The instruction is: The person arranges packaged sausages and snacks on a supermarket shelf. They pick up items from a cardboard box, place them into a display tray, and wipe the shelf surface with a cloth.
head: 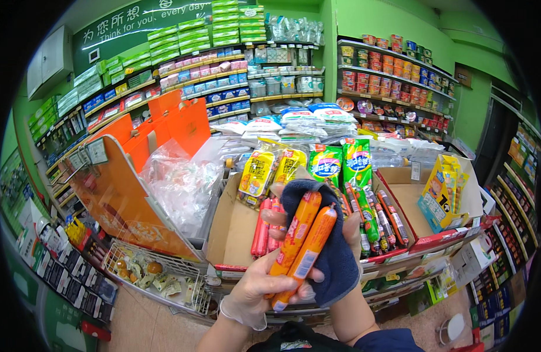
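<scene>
Two orange-wrapped sausages [309, 251] lie side by side, tilted, with my left hand [261, 281] closed around their lower ends. A clear plastic glove covers that hand. My right hand [350, 229], also in a clear glove, holds a dark blue cloth [336, 268] behind and against the sausages. Beyond my hands, a cardboard box [228, 229] holds pink-wrapped sausages [259, 229], yellow packs [257, 171], green packs [357, 158] and several dark and green wrapped sausages [387, 220].
At the left stand orange paper bags [182, 123], a bin of clear plastic bags [178, 193] and a wire basket [195, 290] with small packs. A yellow and blue box [442, 198] stands at the right. Shelves of instant noodle cups [385, 66] line the back.
</scene>
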The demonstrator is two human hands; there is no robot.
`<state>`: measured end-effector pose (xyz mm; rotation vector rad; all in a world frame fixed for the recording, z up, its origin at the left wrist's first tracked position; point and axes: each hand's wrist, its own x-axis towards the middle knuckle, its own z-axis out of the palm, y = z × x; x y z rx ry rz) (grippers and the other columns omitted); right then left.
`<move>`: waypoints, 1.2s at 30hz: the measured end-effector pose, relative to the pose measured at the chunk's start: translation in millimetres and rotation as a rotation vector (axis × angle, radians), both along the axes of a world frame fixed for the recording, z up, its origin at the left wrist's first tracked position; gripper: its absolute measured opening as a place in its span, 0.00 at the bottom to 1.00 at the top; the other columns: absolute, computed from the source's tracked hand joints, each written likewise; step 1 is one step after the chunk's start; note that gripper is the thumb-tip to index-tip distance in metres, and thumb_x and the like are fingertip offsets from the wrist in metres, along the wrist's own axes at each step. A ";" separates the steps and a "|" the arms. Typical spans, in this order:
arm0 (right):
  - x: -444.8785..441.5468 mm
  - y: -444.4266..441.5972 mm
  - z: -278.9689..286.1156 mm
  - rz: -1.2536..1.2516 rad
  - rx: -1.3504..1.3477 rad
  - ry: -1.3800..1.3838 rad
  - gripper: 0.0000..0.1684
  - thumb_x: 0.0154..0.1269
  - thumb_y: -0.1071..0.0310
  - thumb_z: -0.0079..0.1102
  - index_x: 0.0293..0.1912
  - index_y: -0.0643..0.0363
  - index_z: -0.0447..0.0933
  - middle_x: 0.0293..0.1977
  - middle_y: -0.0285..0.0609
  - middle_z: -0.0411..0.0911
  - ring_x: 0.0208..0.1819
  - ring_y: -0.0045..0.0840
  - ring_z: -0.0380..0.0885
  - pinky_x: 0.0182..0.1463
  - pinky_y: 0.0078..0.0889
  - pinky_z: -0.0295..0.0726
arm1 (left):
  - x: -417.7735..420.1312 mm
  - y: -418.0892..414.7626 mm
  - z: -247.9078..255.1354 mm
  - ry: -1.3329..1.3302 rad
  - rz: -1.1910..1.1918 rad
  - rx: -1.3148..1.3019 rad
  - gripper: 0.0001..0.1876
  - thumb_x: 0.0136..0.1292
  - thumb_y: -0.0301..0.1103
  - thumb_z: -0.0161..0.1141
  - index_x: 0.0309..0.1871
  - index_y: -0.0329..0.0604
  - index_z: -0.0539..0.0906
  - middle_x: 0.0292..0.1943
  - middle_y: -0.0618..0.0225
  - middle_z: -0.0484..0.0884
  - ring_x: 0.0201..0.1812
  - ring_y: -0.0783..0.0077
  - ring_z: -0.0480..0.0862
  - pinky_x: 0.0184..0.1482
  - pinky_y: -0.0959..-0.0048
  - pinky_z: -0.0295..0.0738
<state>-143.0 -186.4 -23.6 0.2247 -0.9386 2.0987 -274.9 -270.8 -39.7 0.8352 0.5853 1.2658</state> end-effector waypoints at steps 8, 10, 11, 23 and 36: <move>-18.0 -25.7 -19.1 -0.782 0.186 -0.280 0.39 0.73 0.55 0.63 0.72 0.64 0.60 0.63 0.43 0.73 0.60 0.25 0.75 0.67 0.31 0.72 | 10.0 12.3 -26.1 0.662 0.573 0.455 0.36 0.68 0.16 0.57 0.77 0.33 0.53 0.69 0.51 0.69 0.69 0.60 0.72 0.70 0.66 0.67; -22.0 -31.8 -23.5 -0.778 0.194 -0.247 0.39 0.76 0.60 0.61 0.75 0.66 0.56 0.67 0.43 0.70 0.65 0.25 0.71 0.71 0.31 0.67 | 10.7 15.0 -31.1 0.616 0.591 0.484 0.41 0.67 0.15 0.58 0.80 0.34 0.49 0.74 0.46 0.62 0.76 0.56 0.64 0.75 0.63 0.60; -21.7 -33.2 -23.6 -0.768 0.160 -0.244 0.39 0.76 0.60 0.60 0.76 0.66 0.56 0.67 0.43 0.70 0.66 0.25 0.70 0.71 0.31 0.67 | 9.7 13.7 -32.1 0.653 0.584 0.537 0.41 0.66 0.15 0.58 0.80 0.33 0.50 0.75 0.47 0.62 0.76 0.56 0.64 0.75 0.64 0.60; -5.4 -25.0 -29.7 -1.086 0.955 -0.371 0.37 0.72 0.68 0.59 0.76 0.61 0.60 0.78 0.56 0.53 0.79 0.45 0.55 0.79 0.48 0.53 | 12.6 -2.1 -10.6 0.033 0.374 0.105 0.35 0.67 0.19 0.56 0.77 0.34 0.59 0.60 0.64 0.78 0.58 0.73 0.78 0.61 0.73 0.74; 21.4 -30.3 -36.5 -0.686 0.818 -0.581 0.27 0.59 0.87 0.55 0.60 0.67 0.77 0.63 0.56 0.76 0.69 0.41 0.73 0.73 0.39 0.68 | -33.3 8.5 -3.4 0.128 0.727 0.179 0.37 0.54 0.18 0.56 0.72 0.34 0.67 0.61 0.61 0.78 0.51 0.74 0.81 0.54 0.76 0.78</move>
